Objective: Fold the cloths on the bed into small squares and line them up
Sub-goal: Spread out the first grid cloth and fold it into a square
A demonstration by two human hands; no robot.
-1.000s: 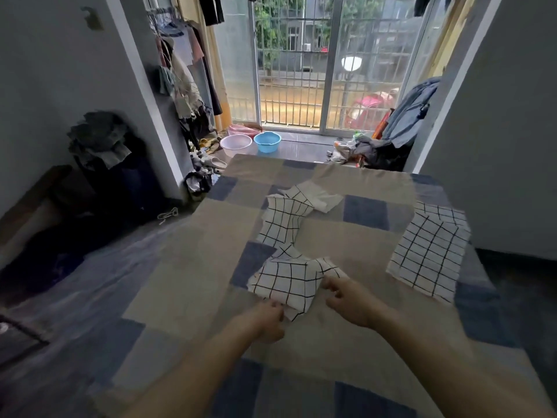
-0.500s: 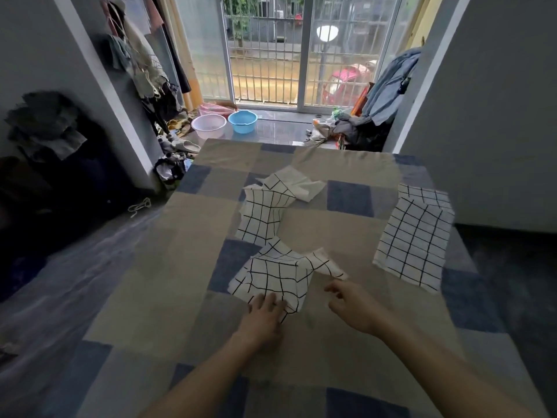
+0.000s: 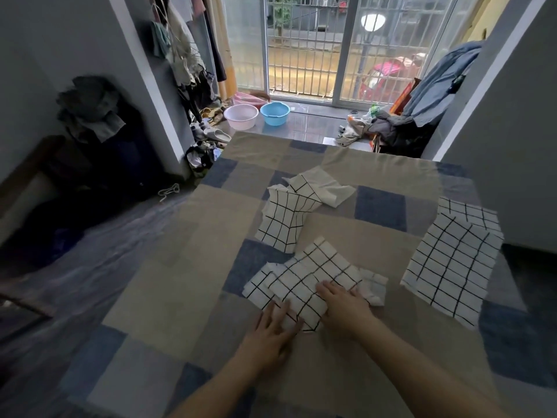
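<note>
Scanning from the left, the floor beside the bed [image 3: 168, 300] was cluttered — a dark heap of clothes [image 3: 90, 113], two basins [image 3: 256, 116] by the barred door. On the patchwork cover, a crumpled checked cloth [image 3: 289, 218] lay toward the far middle, untouched and clearly not yet folded, though whether it was one piece or two bunched together could not be told. Nearer, the left hand [image 3: 274, 330] lay flat with straight fingers on the near corner of the cloth being worked [image 3: 313, 282]; just beside it the right hand [image 3: 343, 306] pressed down on the same cloth, fingers also flat, gripping nothing. That cloth looked partly doubled over, its edges uneven — a fold seemingly in hand, far from a small square. Well apart on the right sat a larger flat cloth [image 3: 452, 263], smoothed, perhaps folded once. Nothing was yet lined up; most of the job appeared to remain.
</note>
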